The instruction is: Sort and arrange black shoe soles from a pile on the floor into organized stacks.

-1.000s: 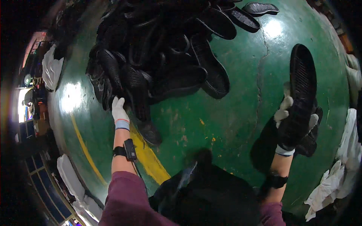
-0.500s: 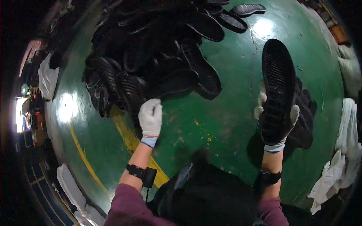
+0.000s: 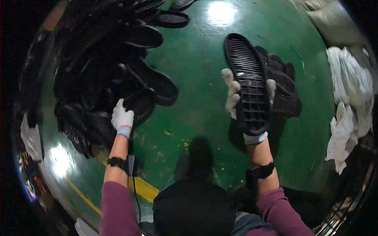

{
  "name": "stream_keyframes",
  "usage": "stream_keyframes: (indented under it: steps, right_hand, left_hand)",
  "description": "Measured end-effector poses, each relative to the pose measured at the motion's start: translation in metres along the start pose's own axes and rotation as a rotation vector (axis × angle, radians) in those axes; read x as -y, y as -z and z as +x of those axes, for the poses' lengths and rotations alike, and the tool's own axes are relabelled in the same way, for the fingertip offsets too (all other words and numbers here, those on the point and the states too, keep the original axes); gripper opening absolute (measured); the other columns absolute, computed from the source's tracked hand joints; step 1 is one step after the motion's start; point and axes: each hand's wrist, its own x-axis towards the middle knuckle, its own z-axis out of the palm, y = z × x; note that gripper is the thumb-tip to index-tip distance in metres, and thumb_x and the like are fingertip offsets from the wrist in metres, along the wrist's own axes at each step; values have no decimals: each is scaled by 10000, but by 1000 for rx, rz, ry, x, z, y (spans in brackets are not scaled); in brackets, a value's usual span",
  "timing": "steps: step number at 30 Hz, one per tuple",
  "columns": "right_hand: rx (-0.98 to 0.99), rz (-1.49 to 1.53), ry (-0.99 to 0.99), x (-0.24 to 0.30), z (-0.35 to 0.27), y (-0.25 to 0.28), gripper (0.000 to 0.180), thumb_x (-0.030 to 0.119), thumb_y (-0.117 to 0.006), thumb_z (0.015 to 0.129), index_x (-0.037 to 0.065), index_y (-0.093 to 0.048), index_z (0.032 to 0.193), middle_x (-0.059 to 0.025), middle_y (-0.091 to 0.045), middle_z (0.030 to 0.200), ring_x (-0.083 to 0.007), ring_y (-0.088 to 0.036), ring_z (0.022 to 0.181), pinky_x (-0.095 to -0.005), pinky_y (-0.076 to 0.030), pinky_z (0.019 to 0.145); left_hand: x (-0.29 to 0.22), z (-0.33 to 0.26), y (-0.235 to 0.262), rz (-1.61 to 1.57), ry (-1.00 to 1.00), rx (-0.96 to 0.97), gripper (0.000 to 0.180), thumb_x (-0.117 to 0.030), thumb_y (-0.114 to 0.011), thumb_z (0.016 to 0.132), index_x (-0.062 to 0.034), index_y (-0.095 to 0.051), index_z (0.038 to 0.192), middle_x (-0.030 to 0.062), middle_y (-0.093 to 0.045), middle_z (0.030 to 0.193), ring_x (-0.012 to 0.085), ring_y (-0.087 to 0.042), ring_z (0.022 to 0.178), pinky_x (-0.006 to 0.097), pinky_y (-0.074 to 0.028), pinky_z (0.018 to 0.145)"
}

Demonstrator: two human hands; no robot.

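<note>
My right hand (image 3: 230, 93), in a white knit glove, grips a black shoe sole (image 3: 248, 84) from beneath. The sole stands nearly upright with its ribbed and gridded side facing me; fingers wrap its left edge and the thumb its right. My left hand (image 3: 123, 116), gloved the same, is at the near edge of a large pile of black soles (image 3: 90, 78). Its index finger is stretched out and touches or nearly touches the end of a dark sole (image 3: 141, 105); the other fingers are partly curled. I see nothing held in it.
A smaller stack of black soles (image 3: 285, 84) lies on the green floor (image 3: 197, 90) behind my right hand. White sacks (image 3: 348, 78) line the right side. A yellow stripe (image 3: 143, 189) crosses the floor near me. One sole (image 3: 155, 82) juts from the pile.
My view has swung, shifting the scene. My left hand has moved deeper to the pile's edge, its index finger now extended. My right hand still holds the sole, now tilted so its ribs show more clearly.
</note>
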Motion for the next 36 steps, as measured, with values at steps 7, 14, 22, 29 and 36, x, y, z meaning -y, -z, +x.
stream_keyframes:
  steps: [7,14,22,29,36]
  right_hand:
    - [-49,-177,43,-12,1,20,920,538,-724,954,-60,-359,1551,-250,-537,1401,-353,-596,1247,-485,-549,1054]
    - [-240,-479,108,-19,-5,16,756,548,-572,1058,-30,-442,1527,-216,-635,1357,-314,-712,1109,-452,-640,908]
    - [-388,-1947,672,-83,29,3,823,235,-808,896,-73,-425,1556,-229,-577,1436,-298,-606,1283,-393,-486,1108]
    - [-578,-2844,520,-78,36,42,805,503,-736,894,77,-513,1539,-349,-522,1445,-471,-639,1150,-519,-534,959]
    - [-665,-2732,428,-83,27,39,653,293,-617,984,-2,-473,1548,-414,-500,1447,-531,-592,1231,-532,-482,1068]
  left_hand:
    - [30,-46,-14,-23,144,-3,732,-403,-706,910,-33,-530,1516,249,-567,1498,397,-569,1363,477,-459,1130]
    - [-36,-109,18,-1251,152,654,417,-168,-695,894,24,-663,1263,73,-730,1133,210,-690,981,350,-553,916]
    - [-159,-97,54,-1783,83,583,456,-92,-643,974,1,-564,1413,113,-708,1260,259,-710,1105,398,-575,1016]
    - [-203,-112,63,-2039,98,752,491,-349,-501,1126,2,-551,1466,149,-653,1416,247,-671,1213,416,-524,1095]
    - [-212,-103,42,-1588,-116,666,306,-190,-587,1038,-11,-690,1263,82,-729,1206,213,-693,1096,377,-556,1001]
